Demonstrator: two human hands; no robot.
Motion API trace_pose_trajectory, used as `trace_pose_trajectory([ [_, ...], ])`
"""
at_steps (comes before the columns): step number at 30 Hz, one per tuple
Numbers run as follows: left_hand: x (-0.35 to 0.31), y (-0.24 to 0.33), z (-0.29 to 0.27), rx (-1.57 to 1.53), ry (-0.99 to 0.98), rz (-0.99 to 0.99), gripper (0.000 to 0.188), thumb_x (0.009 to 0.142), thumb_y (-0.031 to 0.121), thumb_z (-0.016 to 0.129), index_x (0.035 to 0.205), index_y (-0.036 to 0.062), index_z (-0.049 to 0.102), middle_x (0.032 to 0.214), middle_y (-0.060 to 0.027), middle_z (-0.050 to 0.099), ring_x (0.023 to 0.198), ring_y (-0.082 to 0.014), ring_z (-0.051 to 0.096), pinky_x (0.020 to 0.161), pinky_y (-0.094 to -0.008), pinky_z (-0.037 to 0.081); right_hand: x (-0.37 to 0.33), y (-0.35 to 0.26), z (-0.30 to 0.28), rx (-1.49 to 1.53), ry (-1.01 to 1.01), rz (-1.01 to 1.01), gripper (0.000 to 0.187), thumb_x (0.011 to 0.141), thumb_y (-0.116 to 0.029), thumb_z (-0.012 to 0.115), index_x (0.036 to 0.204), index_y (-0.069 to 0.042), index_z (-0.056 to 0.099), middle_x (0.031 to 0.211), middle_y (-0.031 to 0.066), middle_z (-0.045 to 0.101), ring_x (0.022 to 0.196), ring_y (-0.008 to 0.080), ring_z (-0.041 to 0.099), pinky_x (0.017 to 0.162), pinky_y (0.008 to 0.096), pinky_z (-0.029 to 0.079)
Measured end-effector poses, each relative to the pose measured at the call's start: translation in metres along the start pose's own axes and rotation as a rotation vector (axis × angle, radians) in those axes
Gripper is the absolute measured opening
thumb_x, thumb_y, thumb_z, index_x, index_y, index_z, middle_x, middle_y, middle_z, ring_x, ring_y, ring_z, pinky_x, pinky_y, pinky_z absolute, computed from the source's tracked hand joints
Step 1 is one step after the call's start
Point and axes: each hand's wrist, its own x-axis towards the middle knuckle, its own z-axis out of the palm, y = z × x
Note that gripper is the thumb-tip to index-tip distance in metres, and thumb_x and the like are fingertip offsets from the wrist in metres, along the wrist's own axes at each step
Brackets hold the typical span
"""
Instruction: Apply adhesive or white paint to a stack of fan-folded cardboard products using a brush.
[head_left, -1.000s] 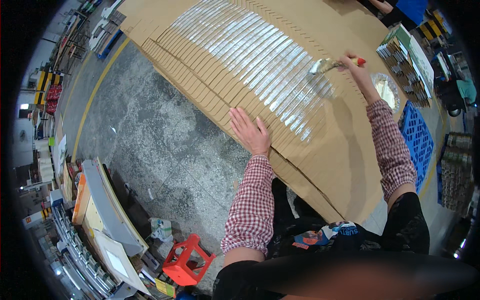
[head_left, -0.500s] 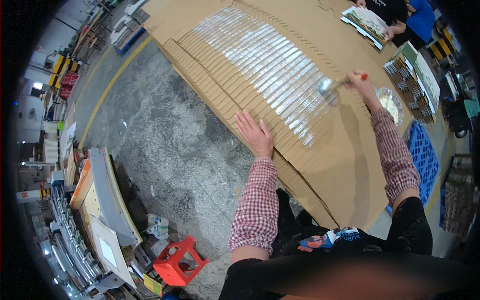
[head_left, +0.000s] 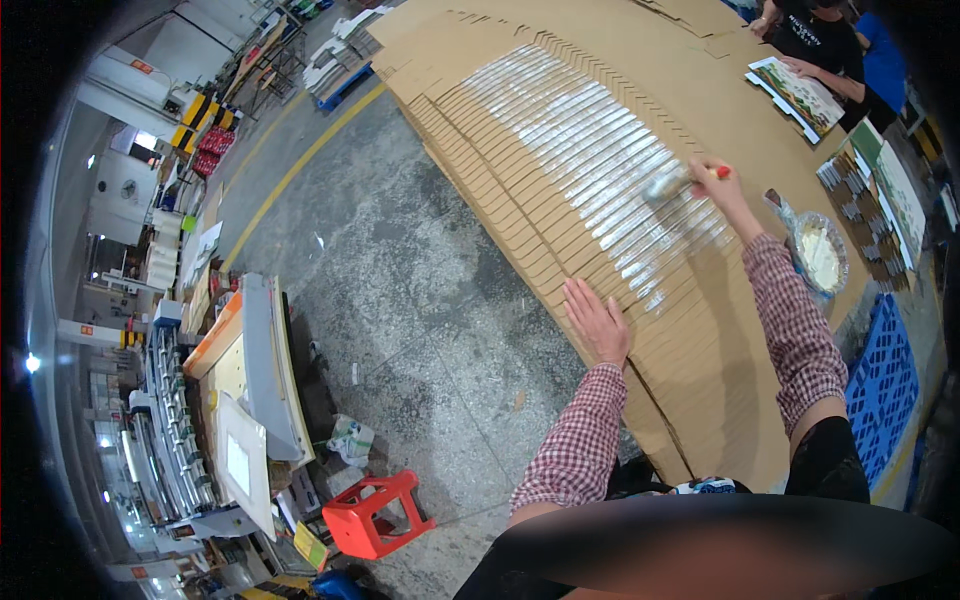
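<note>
A fanned stack of cardboard sheets (head_left: 480, 185) spreads before me, its overlapped edges forming narrow strips. Wet, whitish, shiny glue-like coating (head_left: 570, 120) covers the middle of those strips. My right hand (head_left: 716, 180) is closed around a brush (head_left: 668, 183) with a red-tipped handle; its blurred head is against the coated strips. Flat on the cardboard near its left edge lies my left hand (head_left: 600, 325), fingers stretched out and holding nothing. Right of my right forearm, a plastic-lined bowl (head_left: 822, 256) contains a creamy white paste.
Printed panels and stacked cardboard pieces (head_left: 868, 200) stand beyond the bowl, above a blue plastic pallet (head_left: 882, 390). A co-worker (head_left: 820, 50) handles a printed panel (head_left: 797, 98) at the far right. A red stool (head_left: 378, 515) and a roller machine (head_left: 185, 420) stand on the left.
The view has shifted, so the scene sits further right and lower. Relative to the cardboard, my right hand has swept the brush leftward over the strips. My left hand stays flat near the edge.
</note>
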Motion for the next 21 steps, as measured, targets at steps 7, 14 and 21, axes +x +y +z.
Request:
trace_pose_trajectory([
  [7,0.003,-0.001,-0.003,0.041,-0.007,0.008,0.062,0.09,0.027,0.038,0.136,-0.0083,0.017,0.145,-0.0247,0.012,0.135,-0.0363,0.01,0.109,-0.0439,0.007,0.003,-0.026,-0.012,-0.346,-0.049,0.037,0.028,0.081,-0.026,0.064,0.074,0.001,0.06,0.07,0.0028,0.059,0.054,0.0052,0.053,0.05,0.0199,0.048],
  [14,0.003,0.006,-0.008,-0.052,-0.073,0.001,0.063,0.089,0.024,0.039,0.137,-0.0082,0.014,0.144,-0.0259,0.01,0.135,-0.0373,0.008,0.109,-0.044,0.005,0.081,-0.032,0.114,0.11,-0.096,-0.203,0.031,0.081,-0.032,0.066,0.076,-0.001,0.061,0.07,0.0005,0.057,0.062,0.0042,0.054,0.053,0.0185,0.047],
  [21,0.0,0.0,-0.011,-0.073,-0.125,0.041,0.064,0.089,0.027,0.038,0.137,-0.0091,0.014,0.145,-0.0266,0.009,0.135,-0.0378,0.007,0.109,-0.0453,0.004,0.137,-0.028,0.213,-0.04,-0.147,-0.44,0.034,0.077,-0.033,0.07,0.068,-0.003,0.057,0.057,0.0012,0.051,0.052,0.0057,0.051,0.049,0.0212,0.044],
])
